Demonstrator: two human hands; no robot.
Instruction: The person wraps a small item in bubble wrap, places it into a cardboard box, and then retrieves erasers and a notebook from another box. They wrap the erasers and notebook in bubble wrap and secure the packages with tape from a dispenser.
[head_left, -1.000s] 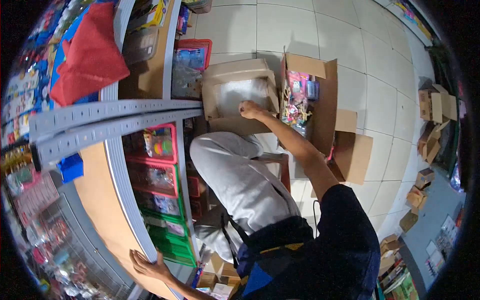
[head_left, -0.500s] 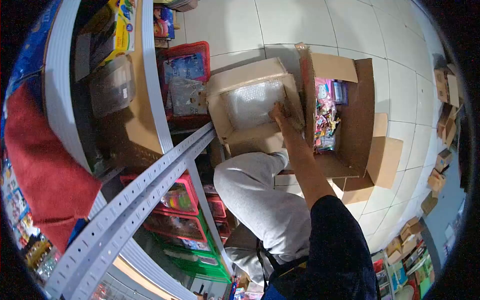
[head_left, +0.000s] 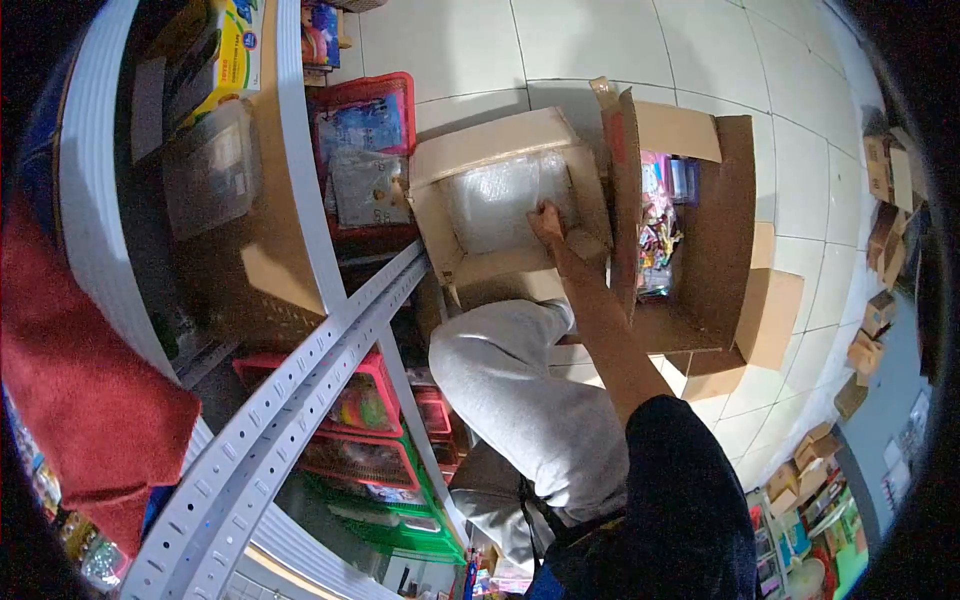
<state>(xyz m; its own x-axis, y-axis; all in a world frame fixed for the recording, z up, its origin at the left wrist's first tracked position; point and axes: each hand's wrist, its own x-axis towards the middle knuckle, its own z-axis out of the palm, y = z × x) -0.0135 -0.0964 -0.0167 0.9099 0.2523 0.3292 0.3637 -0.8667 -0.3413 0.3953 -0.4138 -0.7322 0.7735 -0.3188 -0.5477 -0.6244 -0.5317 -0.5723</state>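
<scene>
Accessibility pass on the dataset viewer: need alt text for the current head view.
Seen from above, a person's right hand reaches into an open cardboard box lined with bubble wrap on a tiled floor. Beside it stands a second open box of colourful packets; metal shelving stands alongside.

2 big open cartons (head_left: 497,143), 1 red floor basket (head_left: 366,84), 1 red cloth (head_left: 75,400), 6+ sm. boxes (head_left: 888,165) at rt.

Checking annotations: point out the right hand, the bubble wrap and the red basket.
right hand (head_left: 545,218), head view, on the knuckles.
bubble wrap (head_left: 492,205), head view, middle of the sheet.
red basket (head_left: 372,83), head view, its top rim.
</scene>
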